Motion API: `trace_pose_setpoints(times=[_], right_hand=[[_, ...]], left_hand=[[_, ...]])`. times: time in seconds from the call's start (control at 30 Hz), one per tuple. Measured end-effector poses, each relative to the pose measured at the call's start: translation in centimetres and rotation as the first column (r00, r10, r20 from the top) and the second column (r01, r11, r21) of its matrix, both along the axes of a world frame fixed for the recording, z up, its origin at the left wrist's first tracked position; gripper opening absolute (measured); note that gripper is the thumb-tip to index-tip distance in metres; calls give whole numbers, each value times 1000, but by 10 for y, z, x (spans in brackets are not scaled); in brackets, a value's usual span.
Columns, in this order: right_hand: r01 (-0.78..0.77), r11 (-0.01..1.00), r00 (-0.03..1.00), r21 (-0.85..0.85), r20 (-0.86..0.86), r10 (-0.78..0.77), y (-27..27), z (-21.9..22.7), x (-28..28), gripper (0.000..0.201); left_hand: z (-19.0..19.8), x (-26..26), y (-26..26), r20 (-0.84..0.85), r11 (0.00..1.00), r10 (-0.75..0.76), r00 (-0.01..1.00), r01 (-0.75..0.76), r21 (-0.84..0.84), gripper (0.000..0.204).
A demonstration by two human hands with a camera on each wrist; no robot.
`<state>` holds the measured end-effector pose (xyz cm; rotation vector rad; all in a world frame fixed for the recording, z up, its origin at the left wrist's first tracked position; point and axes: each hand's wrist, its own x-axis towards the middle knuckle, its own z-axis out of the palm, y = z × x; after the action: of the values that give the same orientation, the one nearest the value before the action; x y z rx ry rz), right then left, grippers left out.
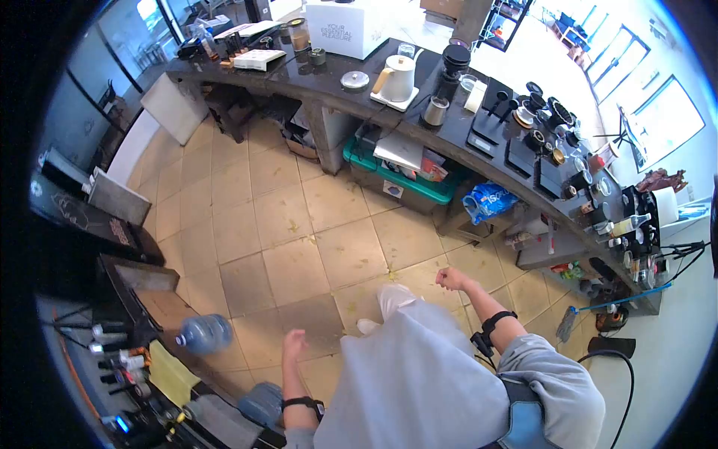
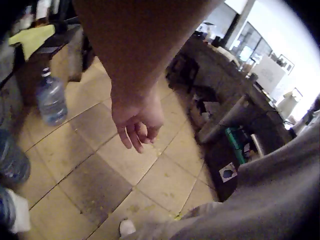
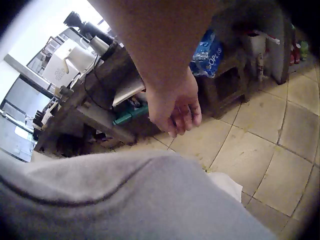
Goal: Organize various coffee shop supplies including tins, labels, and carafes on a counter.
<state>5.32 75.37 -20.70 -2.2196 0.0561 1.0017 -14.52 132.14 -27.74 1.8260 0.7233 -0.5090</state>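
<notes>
My left hand hangs over the tiled floor with its fingers loosely curled and nothing in them. In the head view, that left hand is at the lower middle, a short way right of a large clear blue water bottle. The right hand is out to the other side of the body, fingers loosely bent. Seen from the right wrist, this hand holds nothing and overlaps the floor and the underside of the counter. A blue printed plastic bag appears just beyond it.
A long dark counter carries a white kettle, a white box and coffee gear. Beneath it sits a bin with a green lid. More large bottles stand at the left. A blue-handled brush leans at the right.
</notes>
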Motion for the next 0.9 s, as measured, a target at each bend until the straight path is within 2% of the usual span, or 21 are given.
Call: trace_pose_setpoints(times=[0.03, 0.1, 0.13, 0.2, 0.23, 0.3, 0.33, 0.4, 0.47, 0.53, 0.6, 0.67, 0.73, 0.8, 0.87, 0.9], right_hand=[[8, 1000, 1000, -3, -26, -8, 12, 3, 9, 20], [17, 1000, 999, -2, -50, -18, 32, -2, 36, 20], [14, 1000, 997, 3, -82, -13, 39, -9, 49, 19], [11, 1000, 993, 22, -120, -8, 52, -25, 77, 19], [26, 1000, 988, -9, -150, -27, 56, -34, 92, 21], [36, 999, 983, -16, -182, -38, 70, -47, 133, 24], [52, 998, 975, -45, -215, -60, 74, -51, 156, 23], [65, 996, 958, -58, -274, -78, 86, -59, 189, 23], [-58, 997, 998, -42, 11, 58, 96, -66, 250, 29], [-83, 995, 958, -59, 272, 96, 121, -46, 300, 33], [-94, 995, 924, 31, 375, 75, 149, -9, 353, 32], [-77, 991, 924, 105, 382, 32, 179, 16, 399, 24], [-45, 969, 906, 242, 418, -62, 211, 75, 435, 20], [-52, 963, 892, 265, 446, -75, 235, 107, 470, 19], [-57, 958, 872, 281, 481, -89, 253, 131, 499, 17], [-98, 975, 873, 199, 488, -12, 261, 143, 516, 17]], left_hand=[[9, 41, 9, 55, 991, 90, 994, -84, -100, 19], [22, 123, 29, 112, 998, -43, 993, 47, -32, 30], [31, 160, 33, 110, 998, -46, 993, 49, -27, 30], [49, 219, 39, 194, 985, -171, 966, 174, -1, 30], [46, 238, 44, 186, 984, -174, 967, 175, 13, 30], [47, 282, 58, 131, 941, -338, 932, 338, 24, 33], [46, 300, 67, 119, 943, -334, 935, 332, 37, 33], [45, 317, 89, -31, 927, -374, 927, 374, 5, 36], [18, 344, 123, -47, 936, -353, 935, 351, -39, 37], [19, 358, 148, -84, 942, -326, 942, 317, -106, 38], [30, 401, 160, -89, 947, -322, 943, 318, -49, 39], [22, 437, 173, -82, 939, -342, 936, 337, -74, 40], [24, 475, 184, -86, 925, -376, 923, 367, -99, 40], [35, 532, 178, -105, 849, -529, 842, 523, -83, 41], [30, 587, 179, -101, 807, -590, 801, 583, -95, 41], [26, 622, 177, -83, 772, -636, 767, 628, -98, 41]])
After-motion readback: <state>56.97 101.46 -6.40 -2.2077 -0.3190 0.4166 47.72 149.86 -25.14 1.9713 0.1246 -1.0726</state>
